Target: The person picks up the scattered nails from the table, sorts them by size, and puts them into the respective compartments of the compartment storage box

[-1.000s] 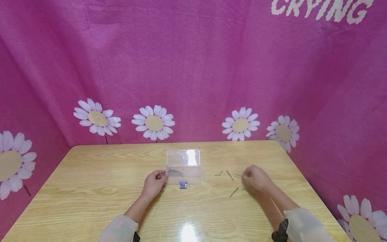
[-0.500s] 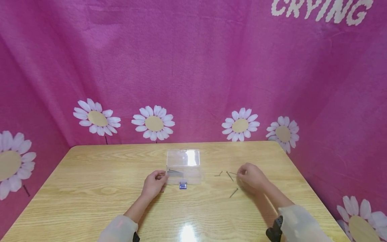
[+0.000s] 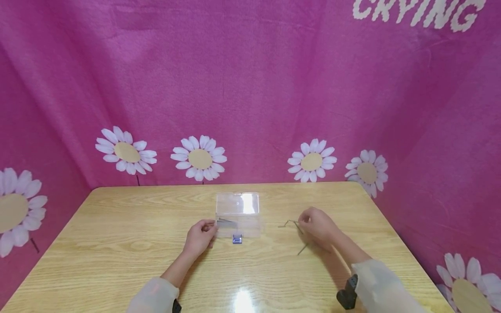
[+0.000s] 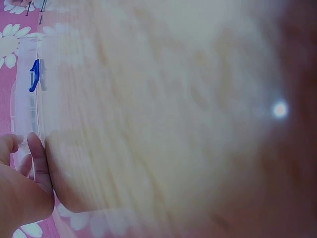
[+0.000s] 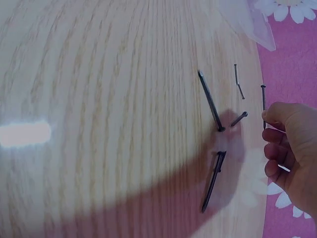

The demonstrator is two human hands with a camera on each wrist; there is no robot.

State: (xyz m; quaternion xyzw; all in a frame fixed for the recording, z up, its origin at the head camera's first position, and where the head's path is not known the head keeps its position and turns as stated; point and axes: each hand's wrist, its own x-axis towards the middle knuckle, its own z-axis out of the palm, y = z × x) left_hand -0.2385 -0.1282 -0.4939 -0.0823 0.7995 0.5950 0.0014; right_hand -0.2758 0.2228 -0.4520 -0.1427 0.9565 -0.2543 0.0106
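Observation:
My right hand [image 3: 318, 224] pinches a dark nail [image 5: 263, 96] between thumb and forefinger, its head pointing away from the fingertips, held above the table. Below and beside it lie several loose nails: a long one [image 5: 210, 101], another long one [image 5: 213, 181] close against a shorter one, a short one [image 5: 239, 119] and thin small ones [image 5: 236, 74]. To the left stands a clear plastic box [image 3: 250, 228] with its lid [image 3: 228, 203] raised and a blue latch [image 3: 237, 239] at the front. My left hand [image 3: 200, 238] grips the box's left end. Nails [image 3: 226, 222] lie in its left compartment.
The wooden table [image 3: 137, 226] carries all of this, its far edge meeting a pink curtain [image 3: 250, 95] printed with daisies. A glare spot [image 3: 243, 301] shines near the front.
My right hand has moved left and slightly back with the pinched nail, passing over the loose nails toward the box. The left hand and box stay where they were.

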